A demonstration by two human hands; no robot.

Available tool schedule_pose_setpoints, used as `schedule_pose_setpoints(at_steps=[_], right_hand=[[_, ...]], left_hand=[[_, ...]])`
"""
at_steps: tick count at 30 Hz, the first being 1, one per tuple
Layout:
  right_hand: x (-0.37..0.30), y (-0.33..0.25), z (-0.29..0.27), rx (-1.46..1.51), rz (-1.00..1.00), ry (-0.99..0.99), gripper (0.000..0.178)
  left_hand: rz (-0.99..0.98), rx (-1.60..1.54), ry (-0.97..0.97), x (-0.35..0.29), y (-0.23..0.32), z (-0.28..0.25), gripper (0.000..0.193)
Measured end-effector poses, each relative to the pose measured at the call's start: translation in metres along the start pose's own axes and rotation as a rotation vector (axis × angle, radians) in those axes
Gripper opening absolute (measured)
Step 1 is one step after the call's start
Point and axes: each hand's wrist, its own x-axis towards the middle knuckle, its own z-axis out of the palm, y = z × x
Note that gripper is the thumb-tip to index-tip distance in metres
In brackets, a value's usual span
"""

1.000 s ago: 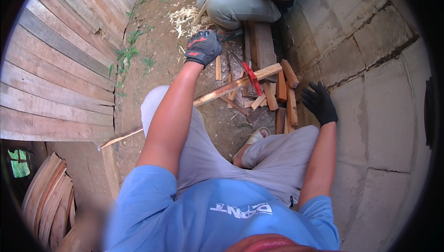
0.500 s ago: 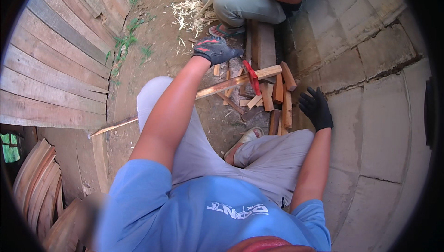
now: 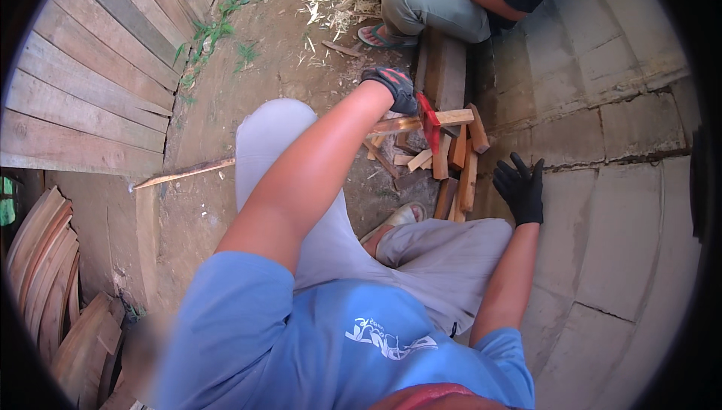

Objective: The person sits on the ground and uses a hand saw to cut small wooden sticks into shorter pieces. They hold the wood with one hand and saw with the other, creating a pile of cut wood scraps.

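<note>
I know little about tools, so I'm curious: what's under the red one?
A wooden strip shows on both sides of the red tool, crossing beneath it. The stretch directly underneath is covered, so I can't tell whether they touch.

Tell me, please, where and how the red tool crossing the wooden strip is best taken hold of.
Take the red tool by its far end, probably from the left: it is long and narrow, that end juts past the wooden strip, and the left hand is beside it, while wood blocks crowd the near end.
</note>
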Motion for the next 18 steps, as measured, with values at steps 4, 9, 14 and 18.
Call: schedule_pose_setpoints(at_steps=[4, 9, 14, 18], right_hand=[[0.004, 0.004, -0.001, -0.096, 0.044, 0.029, 0.093], [0.02, 0.022, -0.037, -0.133, -0.035, -0.01, 0.079], [0.023, 0.045, 0.029, -0.618, -0.154, 0.164, 0.069], [0.033, 0.073, 0.081, -0.664, -0.38, 0.052, 0.073]], left_hand=[[-0.033, -0.054, 0.005, -0.011, 0.001, -0.01, 0.062], [-0.016, -0.069, -0.03, -0.009, 0.006, -0.019, 0.06], [-0.019, -0.07, -0.032, -0.008, 0.003, -0.014, 0.06], [-0.008, -0.036, -0.049, -0.003, 0.011, -0.012, 0.06]])
